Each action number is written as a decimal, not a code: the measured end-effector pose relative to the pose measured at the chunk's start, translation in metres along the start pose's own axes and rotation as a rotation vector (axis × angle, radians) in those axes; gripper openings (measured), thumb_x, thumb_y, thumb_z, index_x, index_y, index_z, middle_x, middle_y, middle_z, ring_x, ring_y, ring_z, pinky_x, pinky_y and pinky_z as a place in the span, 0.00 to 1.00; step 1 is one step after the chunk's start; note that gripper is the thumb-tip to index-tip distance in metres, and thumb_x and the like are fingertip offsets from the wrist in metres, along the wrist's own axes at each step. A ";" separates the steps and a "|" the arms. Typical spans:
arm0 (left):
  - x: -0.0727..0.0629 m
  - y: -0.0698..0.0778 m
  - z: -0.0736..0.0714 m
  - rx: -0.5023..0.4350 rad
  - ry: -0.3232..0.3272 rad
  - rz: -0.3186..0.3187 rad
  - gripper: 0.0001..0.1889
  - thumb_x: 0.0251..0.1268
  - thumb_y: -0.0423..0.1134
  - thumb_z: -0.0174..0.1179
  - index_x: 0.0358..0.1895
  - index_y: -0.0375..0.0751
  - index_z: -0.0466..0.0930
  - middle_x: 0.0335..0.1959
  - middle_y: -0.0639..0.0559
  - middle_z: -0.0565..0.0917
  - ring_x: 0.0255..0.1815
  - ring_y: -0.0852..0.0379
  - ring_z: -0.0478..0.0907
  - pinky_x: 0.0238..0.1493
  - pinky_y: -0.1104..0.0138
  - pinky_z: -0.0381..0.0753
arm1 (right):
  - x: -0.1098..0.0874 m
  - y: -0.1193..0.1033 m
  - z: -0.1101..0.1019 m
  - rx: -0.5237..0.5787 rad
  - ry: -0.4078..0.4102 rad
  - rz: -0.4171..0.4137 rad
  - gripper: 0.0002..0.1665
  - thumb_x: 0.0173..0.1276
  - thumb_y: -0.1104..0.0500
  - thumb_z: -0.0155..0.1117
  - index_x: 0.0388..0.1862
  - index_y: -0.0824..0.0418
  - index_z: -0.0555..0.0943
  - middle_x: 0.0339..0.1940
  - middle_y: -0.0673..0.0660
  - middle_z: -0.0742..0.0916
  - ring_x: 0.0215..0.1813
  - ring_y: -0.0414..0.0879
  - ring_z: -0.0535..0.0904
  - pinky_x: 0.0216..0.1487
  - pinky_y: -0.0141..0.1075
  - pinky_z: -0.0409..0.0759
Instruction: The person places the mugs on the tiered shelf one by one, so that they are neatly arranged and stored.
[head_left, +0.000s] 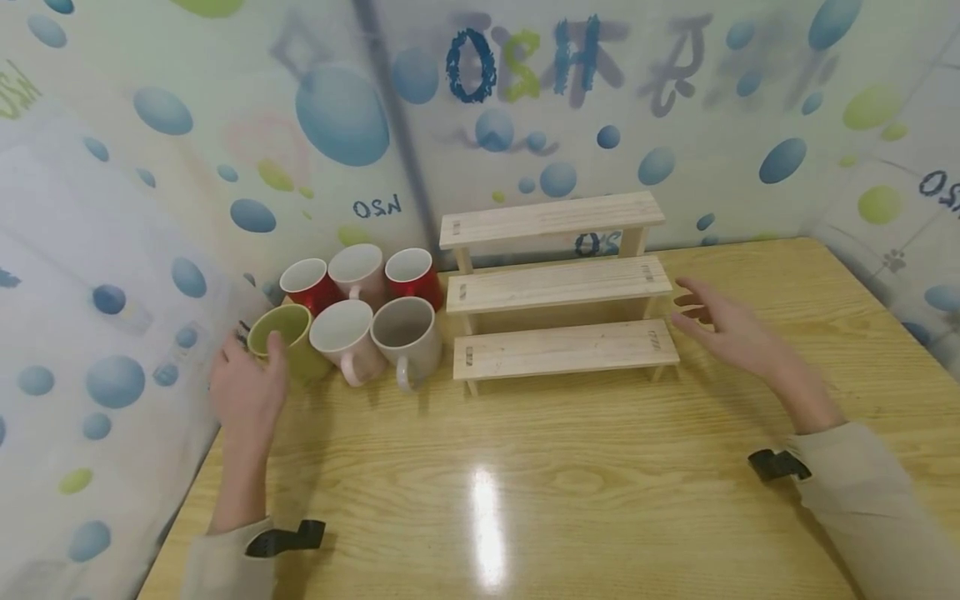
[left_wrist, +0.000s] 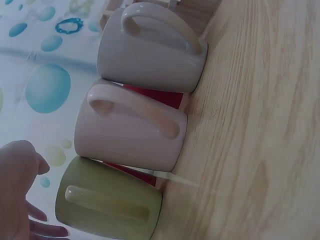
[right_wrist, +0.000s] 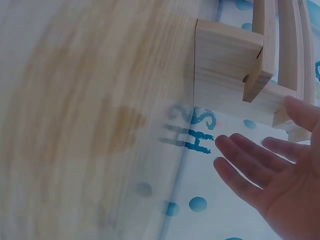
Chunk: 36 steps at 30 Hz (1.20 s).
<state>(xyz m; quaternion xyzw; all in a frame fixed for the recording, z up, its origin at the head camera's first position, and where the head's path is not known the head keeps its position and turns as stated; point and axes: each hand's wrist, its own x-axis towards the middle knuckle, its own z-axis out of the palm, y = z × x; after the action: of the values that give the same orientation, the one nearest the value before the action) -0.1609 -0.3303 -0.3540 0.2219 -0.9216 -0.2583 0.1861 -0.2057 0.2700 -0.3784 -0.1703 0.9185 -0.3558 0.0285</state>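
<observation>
My left hand reaches over the olive-green mug at the left end of the mug group, fingers spread at its rim and thumb overlapping the opening in the head view. In the left wrist view, the fingers are near the mug's rim, thumb held apart. The green mug's handle faces the camera. My right hand is spread beside the right end of a three-tier wooden stand, holding nothing. In the right wrist view its fingers point toward the patterned backdrop.
Beside the green mug stand a pale pink mug and a grey-white mug. Behind them are two red mugs with white insides and another pale pink mug. All rest on the wood-grain table, bordered by a dotted backdrop.
</observation>
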 end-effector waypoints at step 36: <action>0.006 -0.009 -0.003 -0.363 -0.308 -0.252 0.32 0.74 0.63 0.42 0.23 0.40 0.78 0.18 0.55 0.82 0.30 0.57 0.78 0.35 0.65 0.78 | 0.007 -0.010 0.013 -0.050 -0.135 -0.007 0.30 0.80 0.50 0.53 0.67 0.73 0.71 0.56 0.77 0.81 0.57 0.69 0.80 0.54 0.61 0.77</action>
<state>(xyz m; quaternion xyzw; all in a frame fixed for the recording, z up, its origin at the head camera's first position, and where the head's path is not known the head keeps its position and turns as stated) -0.1620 -0.3413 -0.3548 0.2560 -0.8427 -0.4713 0.0470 -0.2070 0.2524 -0.3807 -0.1980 0.9225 -0.3203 0.0848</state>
